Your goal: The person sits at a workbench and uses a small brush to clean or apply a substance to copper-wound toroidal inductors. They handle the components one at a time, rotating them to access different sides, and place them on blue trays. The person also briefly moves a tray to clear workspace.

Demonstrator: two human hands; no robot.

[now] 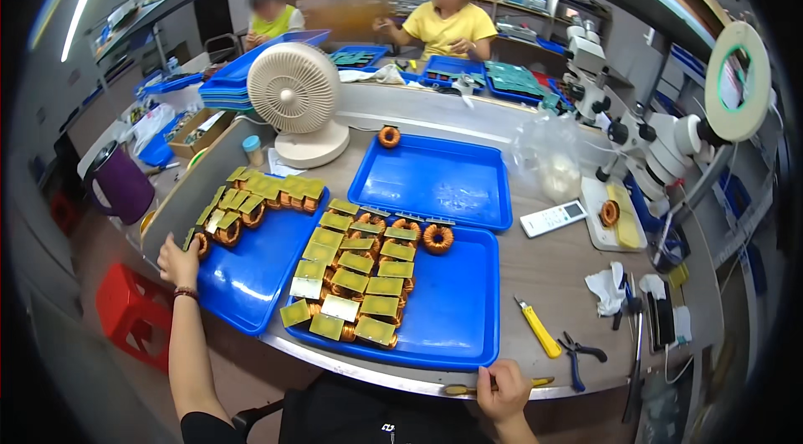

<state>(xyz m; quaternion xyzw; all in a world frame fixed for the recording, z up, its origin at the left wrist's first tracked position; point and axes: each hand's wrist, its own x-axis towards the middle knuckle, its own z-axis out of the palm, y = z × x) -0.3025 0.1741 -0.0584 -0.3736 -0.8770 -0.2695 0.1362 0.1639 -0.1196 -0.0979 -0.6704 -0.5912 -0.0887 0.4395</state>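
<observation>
My left hand [178, 263] grips a copper-wound toroidal coil [202, 246] at the outer edge of the left blue tray [242, 297]. Its fingers are partly hidden. More coils topped with yellow-green boards [265, 185] line the far part of that tray. Beside it, the front blue tray [456, 302] holds several rows of such coils [355, 262], with a bare coil [437, 238] at its far edge. My right hand [504, 391] is closed at the table's front edge, over a thin yellow-handled tool [542, 381]; whether it grips this is hidden.
A third blue tray [431, 180] lies behind, with a coil [389, 137] at its corner. A white fan [293, 92] stands at back left. Yellow cutter [538, 328], pliers [579, 358] and white remote [553, 218] lie right. A microscope [669, 143] stands beyond; two people sit opposite.
</observation>
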